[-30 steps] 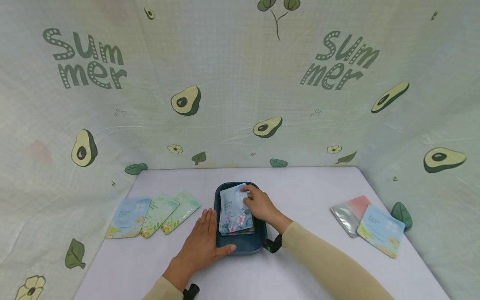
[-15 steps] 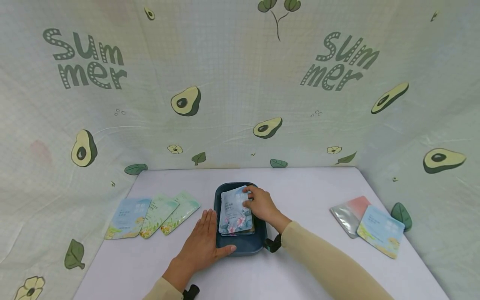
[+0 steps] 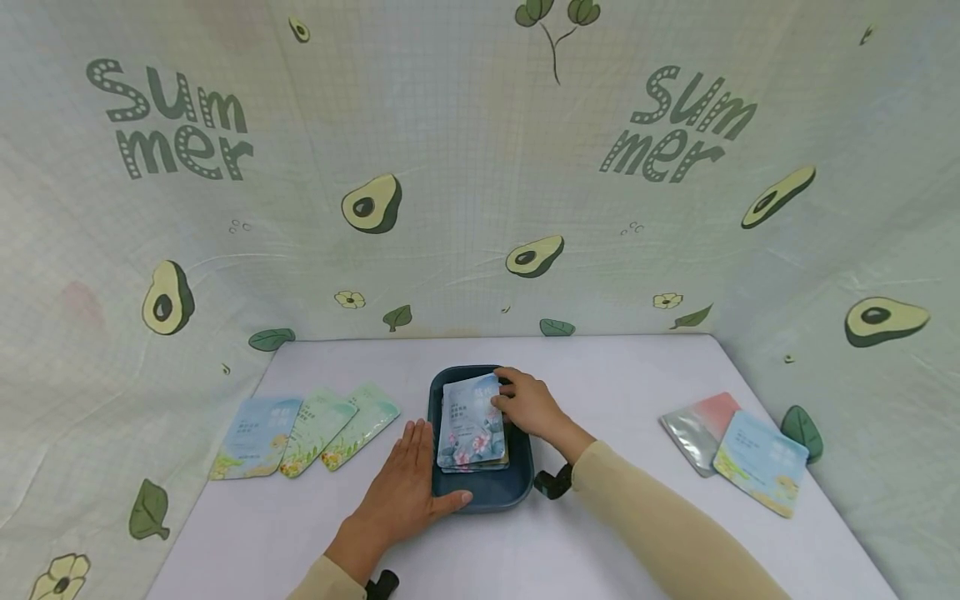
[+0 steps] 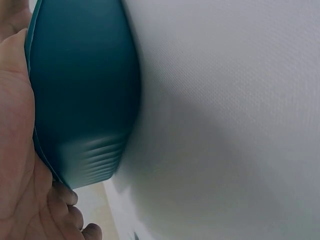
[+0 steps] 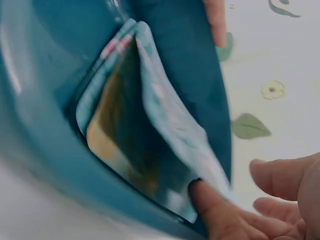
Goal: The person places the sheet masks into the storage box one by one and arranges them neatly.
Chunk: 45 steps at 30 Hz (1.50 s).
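Observation:
In the head view, my left hand point(image 3: 401, 483) lies flat along the near left side of a dark blue tray point(image 3: 480, 497), fingers straight, thumb at its front rim. The left wrist view shows that palm against the tray's outer wall point(image 4: 85, 75). Inside the tray, several flat face mask packets are stacked; the top packet point(image 3: 471, 421) is pale blue with pink flowers. My right hand point(image 3: 531, 408) is at that packet's right edge, thumb and index finger spread apart. In the right wrist view the top packet point(image 5: 167, 105) stands apart from the packet point(image 5: 130, 155) beneath it.
Left of the tray lie a blue packet point(image 3: 258, 433) and two green packets point(image 3: 318, 429) point(image 3: 362, 423), overlapping. On the right are a silver and pink packet point(image 3: 697, 429) and a blue packet point(image 3: 761, 462). Printed cloth point(image 3: 457, 150) walls the white table point(image 3: 600, 375) at the back and sides.
My right hand has shifted slightly right, its fingertips moving from over the top packet to its edge. That packet now sits a little lower and squarer on the stack. My left hand stays put.

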Each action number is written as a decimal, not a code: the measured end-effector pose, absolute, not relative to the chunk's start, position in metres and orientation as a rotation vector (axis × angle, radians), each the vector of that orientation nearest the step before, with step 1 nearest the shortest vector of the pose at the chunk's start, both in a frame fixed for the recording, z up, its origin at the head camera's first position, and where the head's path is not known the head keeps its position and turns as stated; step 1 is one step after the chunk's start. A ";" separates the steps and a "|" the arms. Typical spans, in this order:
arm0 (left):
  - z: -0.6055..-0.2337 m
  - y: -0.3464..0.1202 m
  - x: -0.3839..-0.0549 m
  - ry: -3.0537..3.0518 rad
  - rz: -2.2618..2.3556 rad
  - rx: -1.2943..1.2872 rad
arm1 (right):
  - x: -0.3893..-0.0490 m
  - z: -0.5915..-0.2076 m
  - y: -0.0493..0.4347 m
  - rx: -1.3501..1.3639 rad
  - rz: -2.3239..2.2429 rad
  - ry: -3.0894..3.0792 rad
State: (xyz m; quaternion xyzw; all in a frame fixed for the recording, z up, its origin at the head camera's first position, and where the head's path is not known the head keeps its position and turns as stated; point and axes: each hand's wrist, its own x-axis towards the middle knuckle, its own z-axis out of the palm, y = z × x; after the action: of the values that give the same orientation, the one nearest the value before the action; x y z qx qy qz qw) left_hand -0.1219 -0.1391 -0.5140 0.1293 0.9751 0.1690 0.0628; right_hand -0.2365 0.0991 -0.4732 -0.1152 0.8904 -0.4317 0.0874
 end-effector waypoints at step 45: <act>-0.517 -0.138 -0.122 2.903 0.592 0.340 | -0.178 -0.534 0.338 -0.002 -0.460 3.036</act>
State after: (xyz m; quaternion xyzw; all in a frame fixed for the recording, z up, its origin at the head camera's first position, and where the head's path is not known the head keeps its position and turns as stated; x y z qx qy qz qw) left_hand -0.1225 -0.1385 -0.5167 0.1138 0.9703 0.1978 0.0798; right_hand -0.1778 0.3383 -0.5342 -0.0007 0.9881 -0.1496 0.0353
